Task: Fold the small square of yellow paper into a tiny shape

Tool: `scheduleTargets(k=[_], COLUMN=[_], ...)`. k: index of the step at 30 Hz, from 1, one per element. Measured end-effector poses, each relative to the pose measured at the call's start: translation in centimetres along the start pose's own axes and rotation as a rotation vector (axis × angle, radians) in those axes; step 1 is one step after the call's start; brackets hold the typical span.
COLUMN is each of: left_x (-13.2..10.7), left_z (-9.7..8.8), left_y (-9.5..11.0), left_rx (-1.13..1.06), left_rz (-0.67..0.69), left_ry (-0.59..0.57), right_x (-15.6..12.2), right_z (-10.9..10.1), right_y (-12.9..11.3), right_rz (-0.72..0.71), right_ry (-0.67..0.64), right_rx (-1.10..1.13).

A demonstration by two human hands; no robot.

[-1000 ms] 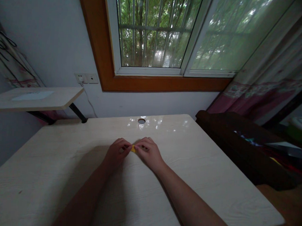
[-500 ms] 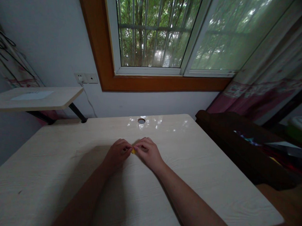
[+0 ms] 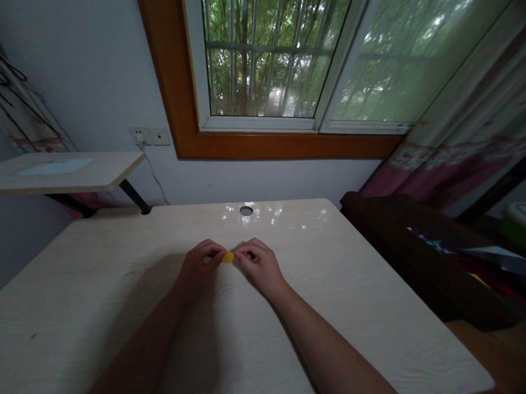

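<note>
A small yellow piece, flat and roughly square like paper [image 3: 228,257], shows between my two hands over the pale wooden table [image 3: 327,316]. My left hand [image 3: 200,265] pinches its left edge between thumb and fingers. On its right edge the thumb and fingertips of my right hand [image 3: 260,266] are closed. The parts of the piece under my fingertips are hidden, and its exact material is too small to make out.
Behind my hands, a round cable hole [image 3: 246,211] sits near the table's far edge. A raised shelf [image 3: 72,177] on black legs stands at the left with a white sheet on it. Dark wooden furniture [image 3: 391,249] adjoins the right side, holding assorted items. A barred window is ahead.
My left hand has moved slightly left, away from my right hand. More of the yellow piece shows between them. My right hand has hardly moved.
</note>
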State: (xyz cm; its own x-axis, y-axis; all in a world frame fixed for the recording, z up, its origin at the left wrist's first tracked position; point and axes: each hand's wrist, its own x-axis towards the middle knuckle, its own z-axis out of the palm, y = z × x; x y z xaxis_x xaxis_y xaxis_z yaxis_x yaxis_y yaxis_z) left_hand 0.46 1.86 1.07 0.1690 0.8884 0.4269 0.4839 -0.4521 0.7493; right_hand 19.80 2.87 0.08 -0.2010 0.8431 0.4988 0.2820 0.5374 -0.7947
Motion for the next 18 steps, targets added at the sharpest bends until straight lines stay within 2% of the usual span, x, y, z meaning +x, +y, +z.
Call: scheduleTargets(k=[7, 11, 18], left_x=[0.13, 0.09, 0.05], left_z=[0.0, 0.07, 0.02], left_y=[-0.33, -0.31, 0.01], left_rx=[-0.039, -0.037, -0.026], left_rz=[-0.036, -0.036, -0.027], left_ry=[0.044, 0.019, -0.017], right_x=[0.0, -0.02, -0.12], right_z=[-0.05, -0.15, -0.06], right_y=[0.16, -0.16, -0.31], right_rz=[-0.001, 0.019, -0.01], right_ry=[-0.002, 0.016, -0.117], right_rx=[-0.008, -0.008, -0.011])
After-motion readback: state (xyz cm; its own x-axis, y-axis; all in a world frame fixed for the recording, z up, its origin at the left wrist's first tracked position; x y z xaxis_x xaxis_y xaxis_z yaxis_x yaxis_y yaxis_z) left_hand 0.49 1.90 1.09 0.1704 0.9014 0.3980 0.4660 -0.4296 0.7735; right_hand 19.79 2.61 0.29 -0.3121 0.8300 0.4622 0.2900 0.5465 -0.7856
